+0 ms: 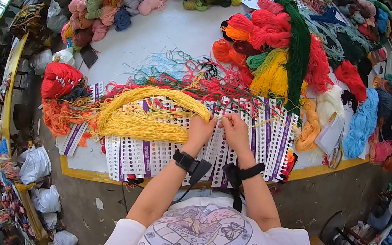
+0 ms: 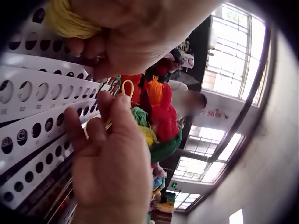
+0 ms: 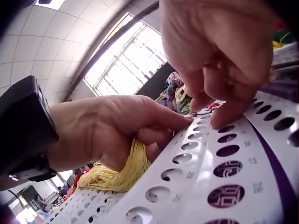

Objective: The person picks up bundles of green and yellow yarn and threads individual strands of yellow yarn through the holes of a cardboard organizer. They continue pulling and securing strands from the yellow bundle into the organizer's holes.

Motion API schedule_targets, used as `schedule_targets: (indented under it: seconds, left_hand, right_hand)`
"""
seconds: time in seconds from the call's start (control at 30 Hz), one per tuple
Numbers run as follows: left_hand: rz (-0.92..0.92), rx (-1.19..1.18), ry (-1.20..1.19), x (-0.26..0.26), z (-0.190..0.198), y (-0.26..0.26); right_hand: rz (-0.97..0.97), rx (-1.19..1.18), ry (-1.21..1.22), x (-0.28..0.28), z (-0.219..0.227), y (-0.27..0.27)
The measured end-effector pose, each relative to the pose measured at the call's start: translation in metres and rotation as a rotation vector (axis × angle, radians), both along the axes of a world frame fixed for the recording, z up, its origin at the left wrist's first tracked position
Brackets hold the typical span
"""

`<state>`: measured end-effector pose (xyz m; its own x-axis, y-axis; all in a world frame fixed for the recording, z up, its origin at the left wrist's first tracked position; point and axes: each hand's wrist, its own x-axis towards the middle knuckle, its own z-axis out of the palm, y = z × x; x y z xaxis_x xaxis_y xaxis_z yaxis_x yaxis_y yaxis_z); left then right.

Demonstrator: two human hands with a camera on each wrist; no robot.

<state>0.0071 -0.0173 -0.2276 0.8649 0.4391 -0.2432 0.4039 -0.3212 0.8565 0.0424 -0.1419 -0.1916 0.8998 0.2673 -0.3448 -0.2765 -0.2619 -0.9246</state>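
Observation:
A long skein of yellow yarn (image 1: 147, 129) lies looped across a row of white cards punched with round holes. The left hand (image 1: 199, 131) grips the skein's right end, the strands bunched inside its curled fingers in the right wrist view. Just to its right, the right hand (image 1: 236, 136) pinches a yellow strand between thumb and fingertips, and a small loop of it (image 2: 127, 87) stands up past the thumb. Both hands are close over the hole-punched cards (image 3: 189, 147), which bear printed numbers and purple strips.
Along the cards' far ends lie tangled red, green and blue threads (image 1: 183, 75). Behind them rises a pile of red, yellow and dark green skeins (image 1: 272, 47). More skeins (image 1: 95, 10) are heaped at the far left. Red and orange yarn (image 1: 61, 80) sits left of the cards.

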Motion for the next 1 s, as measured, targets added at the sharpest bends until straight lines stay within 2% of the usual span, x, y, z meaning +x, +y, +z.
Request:
schedule_targets:
  seconds: [0.07,0.17,0.2,0.3,0.33,0.53,0.63,0.73,0.83,0.93,0.97,1.0]
  left_hand:
    - [0.025,-0.149,0.122,0.001,0.003,0.007]
    - [0.145,-0.41,0.086,-0.01,0.009,0.022]
    - [0.141,-0.44,0.128,-0.011,0.025,0.023]
    - [0.107,-0.666,0.104,-0.012,0.027,0.027]
    - [0.06,-0.665,0.147,-0.009,0.027,0.029]
    - [0.08,-0.828,0.199,-0.003,0.026,0.031]
    - [0.034,-0.768,0.191,0.0,0.021,0.03]
    - [0.035,-0.568,0.266,0.004,0.027,0.027]
    - [0.214,-0.764,0.142,0.002,0.027,0.036]
    - [0.151,-1.566,0.078,0.001,0.042,0.064]
    - [0.047,-1.399,0.105,0.0,0.05,0.062]
    - [-0.053,-1.229,0.128,0.0,0.065,0.055]
  right_hand:
    - [-0.056,0.058,-0.023,-0.003,-0.018,0.003]
    - [-0.108,-0.017,-0.224,-0.007,-0.02,0.011]
    - [-0.129,-0.025,-0.224,-0.009,-0.02,0.014]
    - [-0.117,-0.17,-0.356,-0.013,-0.016,0.019]
    - [-0.132,-0.181,-0.376,-0.014,-0.015,0.02]
    - [-0.098,-0.144,-0.429,-0.013,-0.012,0.02]
    - [-0.034,-0.092,-0.402,-0.008,-0.014,0.016]
    - [-0.05,-0.058,-0.321,-0.007,-0.012,0.016]
    - [-0.066,-0.124,-0.382,-0.008,-0.018,0.015]
    - [-0.033,-0.202,-0.446,-0.008,-0.018,0.014]
    - [-0.013,-0.222,-0.457,-0.008,-0.016,0.014]
    - [-0.025,-0.165,-0.343,-0.007,-0.016,0.014]
